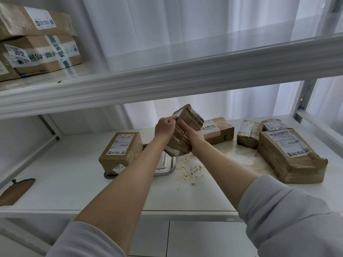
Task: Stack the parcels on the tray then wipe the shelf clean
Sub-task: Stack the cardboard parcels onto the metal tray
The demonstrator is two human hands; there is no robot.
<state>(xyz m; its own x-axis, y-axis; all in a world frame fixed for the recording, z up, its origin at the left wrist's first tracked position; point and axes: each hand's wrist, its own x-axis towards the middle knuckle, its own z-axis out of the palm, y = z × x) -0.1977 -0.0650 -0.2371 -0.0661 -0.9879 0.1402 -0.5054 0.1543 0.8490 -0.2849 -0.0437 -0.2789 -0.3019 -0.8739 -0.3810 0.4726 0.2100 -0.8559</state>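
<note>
both hands hold one brown tape-wrapped parcel [187, 117] in the air above the lower white shelf [74, 182]. the left hand [165, 127] grips its upper left side with curled fingers. the right hand [194, 140] holds it from below and from the right, with the thumb laid on the front face. the parcel is tilted: its top end leans away towards the white curtain [148, 25], and its lower end hangs over the right edge of a silver metal tray [166, 166].

the tray lies flat near the middle of the shelf. on its left part stands a brown cardboard box [120, 151] with a white label on top, and this box hides the left edge of the tray.

just right of the tray the shelf carries brown dried stains [193, 171], which spread towards the right end. behind the held parcel, near the back edge, lies an orange-striped cardboard box [219, 129]. further right stands a small wrapped parcel [248, 134]. behind it, close to the back right corner, is a small labelled parcel [274, 124]. a long wrapped parcel [289, 154] lies at the right end and reaches towards the front edge.

a torn brown piece [14, 191] lies at the front left edge; i cannot tell its material. at the left end of the upper shelf [167, 78], taped cardboard boxes [37, 52] are stacked one on another
</note>
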